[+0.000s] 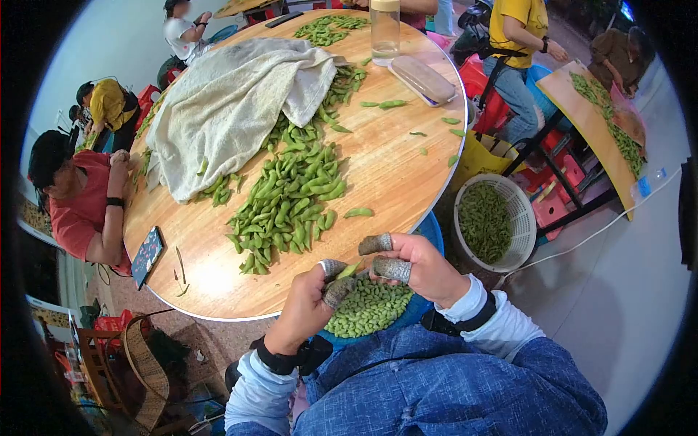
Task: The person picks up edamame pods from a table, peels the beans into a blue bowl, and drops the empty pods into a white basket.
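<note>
My left hand [304,304] pinches a green soybean pod [350,270] between fingertips wrapped in grey tape. At the pod's upper end are the curled fingers of my right hand [425,270], taped the same way; the exact contact there is partly hidden. Just beneath both hands sits a blue basin [430,231] holding many shelled green soybeans [374,307]. A large heap of unshelled pods [291,196] lies on the round wooden table [211,272] in front of me, and one loose pod [358,212] rests near the edge.
A pale towel [225,109] covers part of the heap. On the table are a bottle [385,33], an oblong case [423,80] and a phone [147,256]. A white basket [520,225] of pods stands at right. One person [83,196] sits at left; others work farther off.
</note>
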Available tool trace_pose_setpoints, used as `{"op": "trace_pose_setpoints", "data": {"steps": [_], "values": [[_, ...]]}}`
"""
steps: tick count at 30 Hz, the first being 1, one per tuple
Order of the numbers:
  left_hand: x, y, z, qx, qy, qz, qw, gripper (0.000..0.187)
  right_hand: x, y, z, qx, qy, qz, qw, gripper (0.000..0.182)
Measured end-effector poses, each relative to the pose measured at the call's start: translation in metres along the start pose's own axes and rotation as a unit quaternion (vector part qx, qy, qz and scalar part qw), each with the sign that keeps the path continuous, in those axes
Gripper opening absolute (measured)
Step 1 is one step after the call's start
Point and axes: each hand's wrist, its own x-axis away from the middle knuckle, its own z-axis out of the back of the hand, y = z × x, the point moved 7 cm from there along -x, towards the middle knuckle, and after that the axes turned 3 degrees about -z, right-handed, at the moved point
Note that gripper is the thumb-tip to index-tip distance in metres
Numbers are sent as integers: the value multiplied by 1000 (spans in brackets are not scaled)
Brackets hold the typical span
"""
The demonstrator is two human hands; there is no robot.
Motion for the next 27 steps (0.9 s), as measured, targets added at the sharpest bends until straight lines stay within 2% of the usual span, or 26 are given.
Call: {"op": "trace_pose_setpoints", "data": {"steps": [5,13,22,23,27], "values": [[6,17,-1,-140,28,-63,988,24,7,13,2,68,-9,-32,997,13],[11,33,-3,-284,54,-173,941,30,8,20,0,41,16,-37,998,10],[16,34,-9,-363,24,-165,917,34,4,21,1,102,26,-14,994,9],[16,31,-10,-340,35,-185,922,30,4,19,0,102,24,-11,994,9],[17,29,-11,-329,50,-171,927,28,4,19,-3,83,37,-4,996,9]]}}
